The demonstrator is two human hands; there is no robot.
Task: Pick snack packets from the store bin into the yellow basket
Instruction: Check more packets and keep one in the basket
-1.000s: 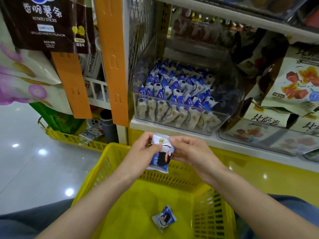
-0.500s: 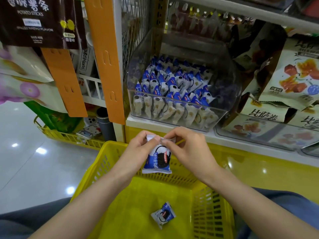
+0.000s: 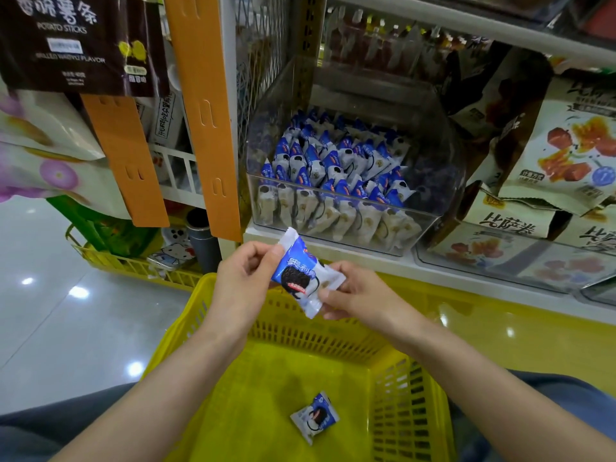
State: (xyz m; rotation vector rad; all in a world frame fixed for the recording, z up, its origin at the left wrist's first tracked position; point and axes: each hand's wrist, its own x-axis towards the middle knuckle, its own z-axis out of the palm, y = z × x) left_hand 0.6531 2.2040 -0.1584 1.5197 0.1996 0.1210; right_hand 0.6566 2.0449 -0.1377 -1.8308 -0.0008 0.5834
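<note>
A blue-and-white snack packet (image 3: 301, 273) with a dark cookie picture is held tilted above the far rim of the yellow basket (image 3: 213, 315). My left hand (image 3: 245, 278) pinches its upper left end; my right hand (image 3: 358, 291) grips its lower right end. One more packet (image 3: 315, 416) of the same kind lies on the basket floor. The clear store bin (image 3: 423, 228) on the shelf behind holds several rows of the same packets (image 3: 333, 171).
An orange upright strip (image 3: 206, 111) stands left of the bin. Large snack bags (image 3: 566, 151) fill the shelf to the right. A second yellow basket (image 3: 133, 265) with goods sits on the glossy floor at left. Dark potato-stick bags (image 3: 76, 41) hang top left.
The packet went from hanging upright by its top edge to lying tilted between my hands. My right hand shifted from the top edge down to the lower right end.
</note>
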